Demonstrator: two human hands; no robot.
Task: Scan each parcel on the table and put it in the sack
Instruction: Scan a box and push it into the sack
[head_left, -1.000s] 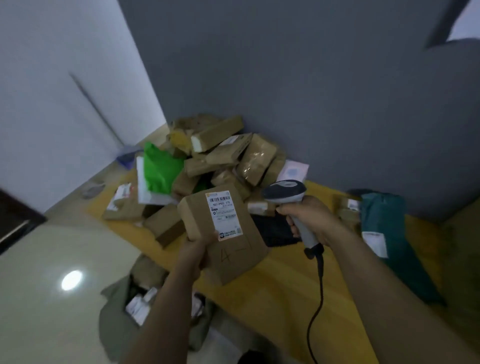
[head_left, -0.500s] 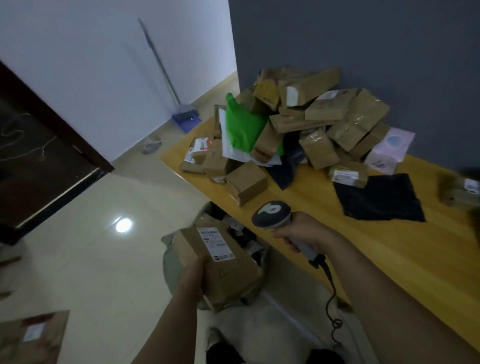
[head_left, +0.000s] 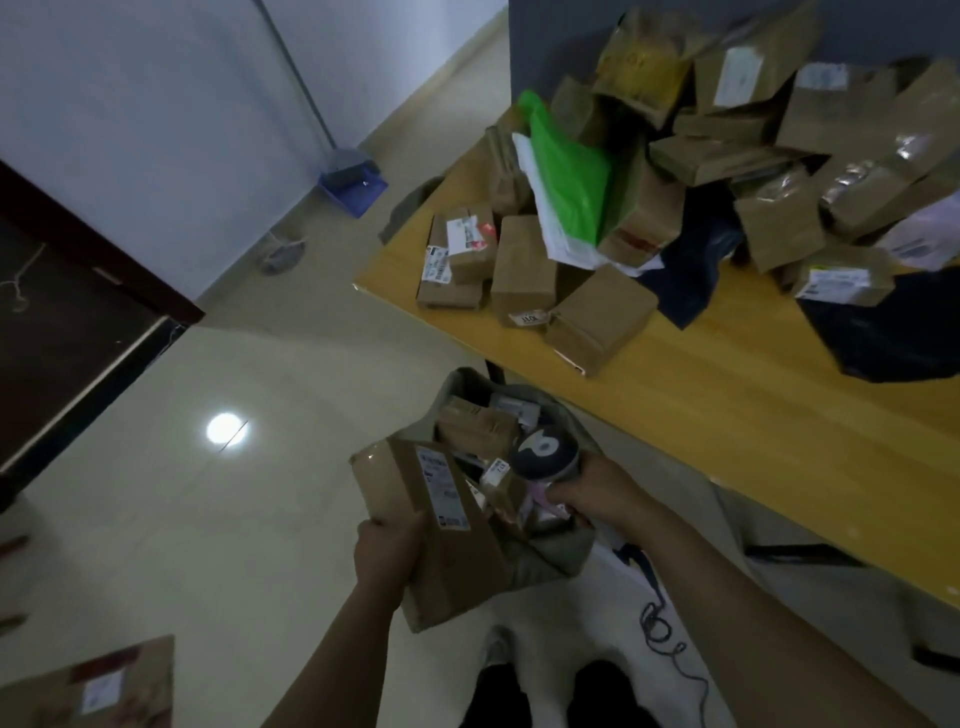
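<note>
- The brown parcel (head_left: 447, 540) is gripped at its near left edge by the left hand (head_left: 387, 545), with the label facing up.
- The parcel is held tilted over the left rim of the open sack (head_left: 563, 548), which is set on the floor beside the table (head_left: 727, 415).
- The scanner (head_left: 545, 451) is gripped by the right hand (head_left: 605, 493) above the sack mouth.
- Further parcels (head_left: 602, 317) are piled on the table.

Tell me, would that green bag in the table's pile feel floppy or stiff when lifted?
Probably floppy: the green bag looks like thin, creased plastic propped against boxes. Its glossy surface may be slippery. Pulling it could disturb the brown box leaning beside it.
</note>
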